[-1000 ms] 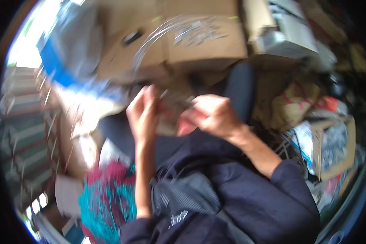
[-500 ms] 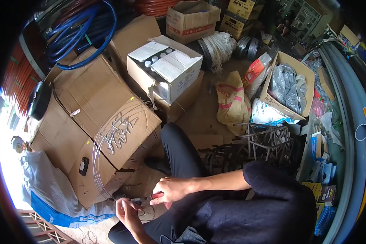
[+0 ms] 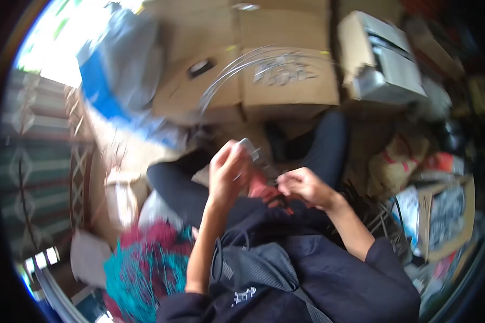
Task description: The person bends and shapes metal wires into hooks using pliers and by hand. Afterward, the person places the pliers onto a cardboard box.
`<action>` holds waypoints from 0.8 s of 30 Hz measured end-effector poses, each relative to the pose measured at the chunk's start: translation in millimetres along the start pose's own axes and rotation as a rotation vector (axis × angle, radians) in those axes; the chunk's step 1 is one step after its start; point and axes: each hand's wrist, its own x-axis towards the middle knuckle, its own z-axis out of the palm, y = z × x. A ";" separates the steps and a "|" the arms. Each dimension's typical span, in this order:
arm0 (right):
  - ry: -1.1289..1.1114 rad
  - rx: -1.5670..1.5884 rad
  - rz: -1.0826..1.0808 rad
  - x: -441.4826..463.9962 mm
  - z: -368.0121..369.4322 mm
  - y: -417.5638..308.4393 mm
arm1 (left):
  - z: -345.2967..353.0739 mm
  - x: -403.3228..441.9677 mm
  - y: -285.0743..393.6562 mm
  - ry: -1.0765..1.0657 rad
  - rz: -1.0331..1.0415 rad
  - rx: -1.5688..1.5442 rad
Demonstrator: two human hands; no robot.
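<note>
Red-handled pliers [image 3: 260,184], blurred, lie in my left hand [image 3: 227,175], whose fingers are closed round them. Their pale metal head [image 3: 249,148] sticks out past the fingertips. My right hand [image 3: 307,187] is just right of the red handles, its fingers pinched together; what is between them is too small and blurred to name. Both hands are above my lap, between my bent knees. Beyond them, bent wire pieces [image 3: 285,72] and long curved wires [image 3: 226,75] rest on a cardboard box [image 3: 320,89].
A small black object [image 3: 200,68] sits on the cardboard. At right stand a white carton [image 3: 399,70] and an open box [image 3: 424,226] of grey bags. Teal and maroon stringy material [image 3: 145,269] is close by my left arm. A grey and blue sack [image 3: 105,86] stands at upper left.
The view has swung left and down. The red-handled pliers have passed from my right hand to my left, which is now raised with their head pointing away from me.
</note>
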 end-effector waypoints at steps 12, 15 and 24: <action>0.005 -0.056 -0.118 -2.5 6.6 3.6 | 14.2 -15.0 -1.2 -0.079 0.147 0.039; 0.000 -0.049 -0.160 -3.8 15.7 -7.3 | 15.6 -16.0 -5.4 -0.117 0.128 0.008; 0.090 -0.119 -0.270 -3.7 5.9 -12.4 | 25.2 -17.5 -9.1 0.075 0.216 -0.164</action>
